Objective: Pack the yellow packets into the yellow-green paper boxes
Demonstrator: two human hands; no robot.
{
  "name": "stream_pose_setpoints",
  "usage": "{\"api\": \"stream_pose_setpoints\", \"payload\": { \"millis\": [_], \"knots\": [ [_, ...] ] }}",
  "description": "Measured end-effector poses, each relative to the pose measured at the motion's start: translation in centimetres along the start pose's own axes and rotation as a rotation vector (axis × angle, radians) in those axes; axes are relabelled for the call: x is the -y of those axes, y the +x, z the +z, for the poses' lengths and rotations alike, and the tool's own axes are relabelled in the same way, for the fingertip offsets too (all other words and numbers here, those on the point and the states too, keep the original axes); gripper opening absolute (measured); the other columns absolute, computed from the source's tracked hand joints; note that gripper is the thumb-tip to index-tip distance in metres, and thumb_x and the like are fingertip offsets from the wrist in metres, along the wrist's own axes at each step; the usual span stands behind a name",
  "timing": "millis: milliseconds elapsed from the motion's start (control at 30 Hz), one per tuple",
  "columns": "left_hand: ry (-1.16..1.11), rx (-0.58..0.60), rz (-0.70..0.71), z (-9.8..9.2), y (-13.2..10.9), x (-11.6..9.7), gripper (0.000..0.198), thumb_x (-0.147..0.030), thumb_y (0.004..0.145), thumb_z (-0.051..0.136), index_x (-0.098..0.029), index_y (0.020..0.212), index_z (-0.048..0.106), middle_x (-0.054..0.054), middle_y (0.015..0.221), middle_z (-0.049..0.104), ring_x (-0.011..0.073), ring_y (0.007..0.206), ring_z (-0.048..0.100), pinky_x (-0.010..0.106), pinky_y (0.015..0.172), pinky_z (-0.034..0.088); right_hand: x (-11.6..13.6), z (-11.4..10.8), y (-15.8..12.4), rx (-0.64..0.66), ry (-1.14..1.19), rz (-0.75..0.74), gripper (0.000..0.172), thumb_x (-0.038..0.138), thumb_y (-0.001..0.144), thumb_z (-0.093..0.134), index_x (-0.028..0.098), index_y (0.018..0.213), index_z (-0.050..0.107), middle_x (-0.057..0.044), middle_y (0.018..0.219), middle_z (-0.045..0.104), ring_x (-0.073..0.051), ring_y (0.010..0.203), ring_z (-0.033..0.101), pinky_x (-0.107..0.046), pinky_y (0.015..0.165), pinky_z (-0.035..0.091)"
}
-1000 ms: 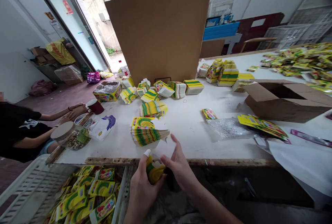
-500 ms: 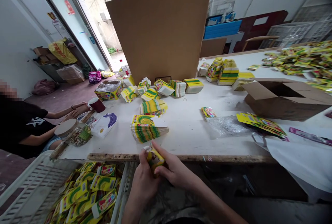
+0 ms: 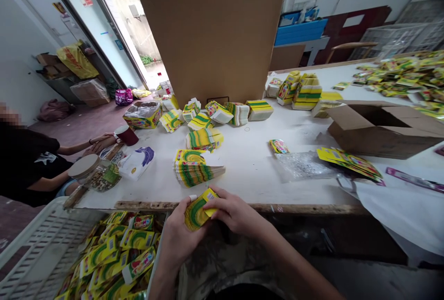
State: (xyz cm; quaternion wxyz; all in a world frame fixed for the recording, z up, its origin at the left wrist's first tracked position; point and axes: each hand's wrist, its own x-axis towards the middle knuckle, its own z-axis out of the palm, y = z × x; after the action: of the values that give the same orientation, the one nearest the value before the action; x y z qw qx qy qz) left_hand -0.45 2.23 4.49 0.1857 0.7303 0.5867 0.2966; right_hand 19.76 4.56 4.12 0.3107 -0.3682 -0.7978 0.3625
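Note:
Between my two hands, over the table's front edge, is a small yellow and green printed box. My left hand grips its left side, with a white wrap on one fingertip. The fingers of my right hand close on its right end, at the flap. Just beyond lies a fanned stack of flat yellow and green cartons, with another stack behind it. Down to the left, a pale plastic crate holds many similar filled packets.
A large upright cardboard sheet stands at the back, with more carton stacks before it. An open cardboard box, a clear plastic bag and a packet heap are to the right. At left are a jar, a mug and a seated person.
The box has turned from its open end showing to its broad printed face showing. My right hand has shifted to its right end. The view has tilted slightly.

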Motion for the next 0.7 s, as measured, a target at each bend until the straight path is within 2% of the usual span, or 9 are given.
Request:
{"api": "stream_pose_setpoints", "payload": {
  "millis": [67,133,233,300,367,433,500,633,700],
  "knots": [
    [-0.012,0.03,0.029,-0.2,0.3,-0.2,0.055,-0.04,0.069,0.071,-0.02,0.116,0.05,0.007,0.104,0.067,0.0232,0.092,0.065,0.033,0.079,0.053,0.4,-0.6,0.1,0.008,0.046,-0.012,0.025,0.018,0.084,0.061,0.02,0.108,0.067,-0.013,0.136,0.05,-0.026,0.129,0.045,-0.037,0.103,0.039],
    [0.025,-0.005,0.046,0.0,0.5,-0.4,0.053,-0.041,0.071,0.069,-0.02,0.116,0.05,0.009,0.102,0.067,0.0245,0.091,0.065,0.035,0.078,0.054,0.8,-0.7,0.2,-0.057,0.135,0.002,0.037,0.014,0.079,0.063,0.02,0.116,0.061,-0.012,0.133,0.051,-0.025,0.129,0.044,-0.038,0.104,0.038],
    [0.088,-0.126,0.07,0.8,0.6,-0.5,0.054,-0.042,0.071,0.068,-0.017,0.116,0.05,0.012,0.102,0.066,0.028,0.091,0.065,0.04,0.078,0.054,0.7,0.2,0.3,-0.161,0.366,0.048,0.07,0.017,0.081,0.062,0.019,0.143,0.03,-0.013,0.139,0.045,-0.023,0.129,0.042,-0.04,0.107,0.034],
    [0.096,-0.187,0.088,1.5,0.4,-0.4,0.056,-0.042,0.071,0.068,-0.016,0.117,0.05,0.014,0.104,0.066,0.0299,0.094,0.065,0.042,0.079,0.054,0.3,1.0,0.3,-0.167,0.537,0.082,0.076,0.028,0.086,0.058,0.017,0.148,0.015,-0.014,0.14,0.044,-0.023,0.126,0.046,-0.04,0.105,0.038],
    [0.099,-0.207,0.101,2.2,0.0,-0.3,0.056,-0.042,0.071,0.068,-0.015,0.117,0.051,0.015,0.104,0.066,0.0307,0.094,0.064,0.044,0.079,0.054,-0.1,1.8,0.4,-0.202,0.574,0.156,0.063,0.038,0.091,0.049,0.017,0.146,0.025,-0.013,0.135,0.051,-0.023,0.118,0.052,-0.039,0.1,0.042],
    [0.106,-0.201,0.096,2.8,-0.5,-0.2,0.053,-0.04,0.072,0.068,-0.014,0.115,0.052,0.015,0.102,0.066,0.0309,0.092,0.064,0.045,0.078,0.054,-0.2,2.5,0.6,-0.266,0.466,0.242,0.049,0.039,0.095,0.04,0.016,0.138,0.041,-0.013,0.129,0.057,-0.024,0.112,0.056,-0.04,0.097,0.043],
    [0.094,-0.209,0.057,3.0,-1.0,0.0,0.05,-0.039,0.072,0.068,-0.014,0.113,0.054,0.015,0.101,0.066,0.0313,0.091,0.064,0.045,0.077,0.054,0.1,2.9,0.9,-0.291,0.333,0.282,0.044,0.036,0.096,0.036,0.014,0.132,0.048,-0.014,0.123,0.061,-0.025,0.108,0.058,-0.042,0.095,0.044],
    [-0.136,-0.334,-0.135,2.5,-1.8,0.9,0.056,-0.042,0.064,0.075,-0.016,0.11,0.057,0.012,0.099,0.067,0.0293,0.09,0.065,0.042,0.078,0.054,1.2,2.6,2.4,-0.18,0.285,0.184,0.048,0.033,0.094,0.044,0.014,0.137,0.04,-0.015,0.123,0.061,-0.023,0.107,0.06,-0.04,0.094,0.045],
    [-0.419,-0.494,-0.279,1.7,-1.9,1.6,0.057,-0.043,0.065,0.076,-0.017,0.112,0.056,0.009,0.1,0.066,0.0248,0.087,0.065,0.037,0.078,0.054,1.3,1.8,4.0,-0.219,0.228,0.153,0.055,0.033,0.088,0.056,0.014,0.136,0.038,-0.013,0.117,0.062,-0.021,0.099,0.062,-0.036,0.088,0.049]
  ]
}}
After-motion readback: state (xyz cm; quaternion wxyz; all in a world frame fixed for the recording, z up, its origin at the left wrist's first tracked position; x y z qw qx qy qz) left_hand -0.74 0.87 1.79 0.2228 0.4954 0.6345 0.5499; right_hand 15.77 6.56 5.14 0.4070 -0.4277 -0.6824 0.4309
